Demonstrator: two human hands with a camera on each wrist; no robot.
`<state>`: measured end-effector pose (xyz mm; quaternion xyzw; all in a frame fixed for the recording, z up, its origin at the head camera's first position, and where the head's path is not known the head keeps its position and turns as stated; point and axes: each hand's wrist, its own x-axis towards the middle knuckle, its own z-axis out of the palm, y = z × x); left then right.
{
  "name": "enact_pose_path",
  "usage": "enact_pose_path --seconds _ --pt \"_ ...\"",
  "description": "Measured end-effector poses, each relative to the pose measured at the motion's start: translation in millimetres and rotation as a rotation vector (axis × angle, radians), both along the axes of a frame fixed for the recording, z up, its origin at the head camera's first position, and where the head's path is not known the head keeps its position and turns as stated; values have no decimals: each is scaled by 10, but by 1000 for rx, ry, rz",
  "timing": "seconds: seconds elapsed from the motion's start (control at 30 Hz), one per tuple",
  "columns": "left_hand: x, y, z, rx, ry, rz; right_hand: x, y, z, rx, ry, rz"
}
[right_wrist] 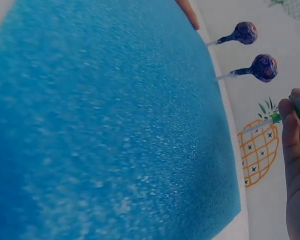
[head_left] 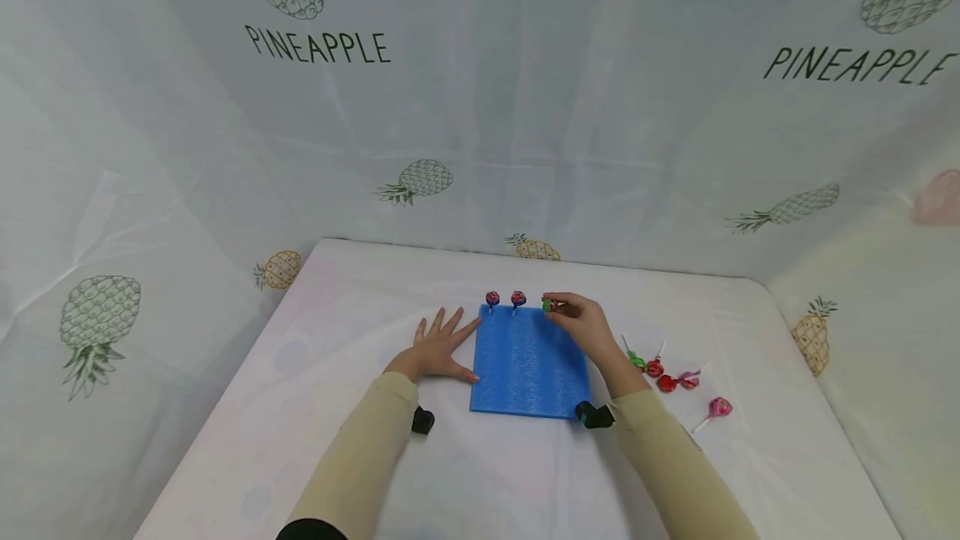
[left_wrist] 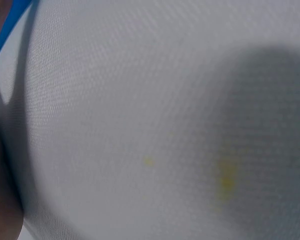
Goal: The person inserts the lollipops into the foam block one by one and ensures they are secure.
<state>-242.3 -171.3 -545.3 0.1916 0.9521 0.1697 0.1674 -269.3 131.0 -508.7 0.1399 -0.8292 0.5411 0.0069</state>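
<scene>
r. hand point(head_left: 588, 332) pinches green lollipop point(head_left: 549, 305) at approx. 1 o'clock of blue board point(head_left: 528, 365); stick point(right_wrist: 257, 126) points to 6 o'clock, toward far edge. l. hand point(head_left: 437, 352), fingers spread, is farther, at 9 o'clock.

Pale grey sheeting point(head_left: 555, 132) hangs behind the table point(head_left: 487, 482) and along both sides, loosely creased, with soft upright folds in the middle; green-outlined pineapples point(head_left: 425, 177) are printed across it, some sideways or upside down; smaller orange-yellow pineapples point(head_left: 537, 250) sit lower, by the table's edges; dark capitals point(head_left: 317, 44) spell PINEAPPLE twice up high; over at the far right is a pinkish shape point(head_left: 937, 198), perhaps another fruit, too faint for me to be sure; the light is soft, the right side faintly yellow.
</scene>
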Motion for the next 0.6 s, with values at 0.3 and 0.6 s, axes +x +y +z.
enact_pose_path --seconds 0.3,0.6 --pt "-65 13 -124 -50 -6 24 -165 -47 25 36 -7 33" --pt "-18 27 3 -81 -12 21 -246 -139 -30 79 4 39"
